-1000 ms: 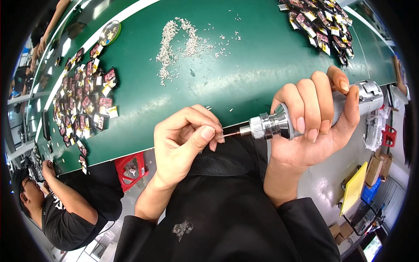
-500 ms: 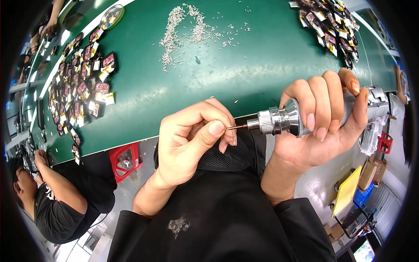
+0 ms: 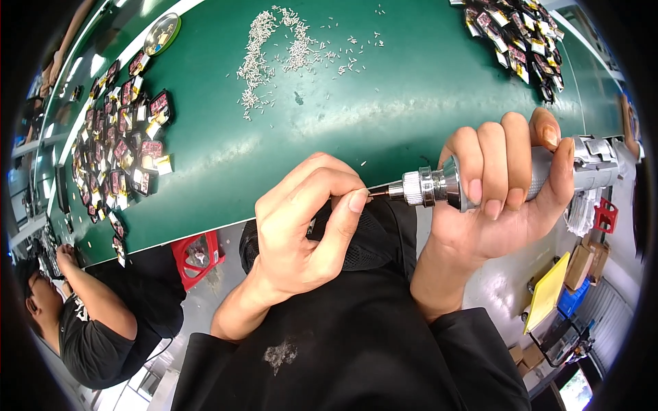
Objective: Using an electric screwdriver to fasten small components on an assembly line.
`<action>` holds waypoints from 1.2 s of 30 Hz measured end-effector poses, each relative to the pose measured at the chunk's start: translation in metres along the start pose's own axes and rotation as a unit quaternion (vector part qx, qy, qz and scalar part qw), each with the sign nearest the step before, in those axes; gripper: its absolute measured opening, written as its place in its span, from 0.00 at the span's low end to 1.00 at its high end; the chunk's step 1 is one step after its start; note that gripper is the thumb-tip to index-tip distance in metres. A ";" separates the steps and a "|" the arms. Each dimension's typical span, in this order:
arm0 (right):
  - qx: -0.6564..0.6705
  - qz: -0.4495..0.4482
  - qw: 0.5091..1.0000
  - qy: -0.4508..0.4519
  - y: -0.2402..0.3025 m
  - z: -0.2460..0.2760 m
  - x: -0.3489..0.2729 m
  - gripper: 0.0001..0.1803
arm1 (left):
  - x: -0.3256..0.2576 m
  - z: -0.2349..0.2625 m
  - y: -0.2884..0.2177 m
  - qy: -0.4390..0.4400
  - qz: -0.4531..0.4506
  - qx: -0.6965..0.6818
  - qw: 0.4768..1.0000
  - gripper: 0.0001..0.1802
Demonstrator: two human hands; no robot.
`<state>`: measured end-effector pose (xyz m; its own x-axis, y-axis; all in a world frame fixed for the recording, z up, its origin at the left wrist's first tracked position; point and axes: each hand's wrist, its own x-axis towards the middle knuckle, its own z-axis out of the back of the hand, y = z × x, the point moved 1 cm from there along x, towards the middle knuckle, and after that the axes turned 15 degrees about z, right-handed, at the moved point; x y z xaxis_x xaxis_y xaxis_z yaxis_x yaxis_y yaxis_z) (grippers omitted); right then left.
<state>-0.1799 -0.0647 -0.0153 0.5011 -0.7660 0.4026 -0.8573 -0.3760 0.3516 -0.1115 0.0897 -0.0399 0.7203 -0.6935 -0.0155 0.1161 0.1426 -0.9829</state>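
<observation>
My right hand is wrapped round a grey and silver electric screwdriver, held level above the near edge of the green table with its nose to the left. From the nose sticks a thin screwdriver bit. My left hand pinches the bit's tip between thumb and forefinger. Whether a small piece sits on the tip is hidden by those fingertips. Farther off on the table lie many loose, small silver pieces like screws or pins, in two streaks with some scattered.
Small black-cased units with reddish boards and white-yellow tabs lie heaped on the left, more at the far right. A round dish stands far left. Another person sits at left beside a red stool. Boxes stand at right.
My left hand has moved right along the bit, toward the screwdriver's nose, and less of the bit shows. The screwdriver has shifted only slightly. The view has turned a little.
</observation>
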 end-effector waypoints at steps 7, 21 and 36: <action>0.018 0.052 0.989 -0.140 0.000 0.010 0.008 0.09 | 0.019 0.089 -0.017 -0.202 -0.069 0.201 0.956 0.09; -0.026 0.048 0.988 -0.148 0.002 0.058 0.015 0.07 | 0.145 0.527 0.095 -0.417 0.249 0.227 0.844 0.26; -0.066 0.027 0.975 -0.210 0.000 0.044 0.020 0.10 | 0.186 0.575 0.108 -0.334 0.194 0.602 0.699 0.22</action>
<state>-0.1754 -0.1030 -0.0438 0.3392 -0.9393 0.0522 -0.8449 -0.2798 0.4560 0.4282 0.3823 -0.0434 0.9693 -0.0110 0.2456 0.0251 0.9982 -0.0543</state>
